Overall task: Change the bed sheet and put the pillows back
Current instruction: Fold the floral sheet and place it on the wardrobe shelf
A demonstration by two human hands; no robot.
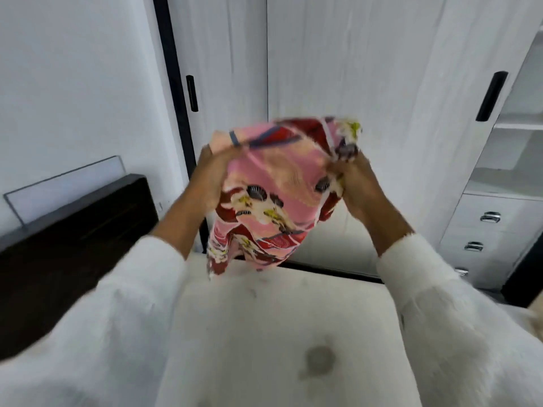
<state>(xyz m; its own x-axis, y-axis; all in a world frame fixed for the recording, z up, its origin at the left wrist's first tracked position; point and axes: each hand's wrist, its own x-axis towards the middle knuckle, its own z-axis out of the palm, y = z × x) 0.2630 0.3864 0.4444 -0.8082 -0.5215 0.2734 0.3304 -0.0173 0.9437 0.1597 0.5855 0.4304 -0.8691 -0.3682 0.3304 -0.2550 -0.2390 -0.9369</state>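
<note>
A folded pink, red and cream patterned bed sheet (276, 198) hangs in the air in front of me, above the bare off-white mattress (282, 333). My left hand (210, 177) grips its upper left edge. My right hand (355, 183) pinches its upper right corner, fingers curled into the cloth. The lower part of the sheet dangles free just above the mattress's far edge. Both arms wear white sleeves. A dark stain marks the mattress near me. No pillows are in view.
A dark wooden headboard (73, 230) stands at the left against the white wall. White wardrobe doors (352, 83) with black handles rise behind the bed. White drawers (484, 230) and open shelves stand at the right.
</note>
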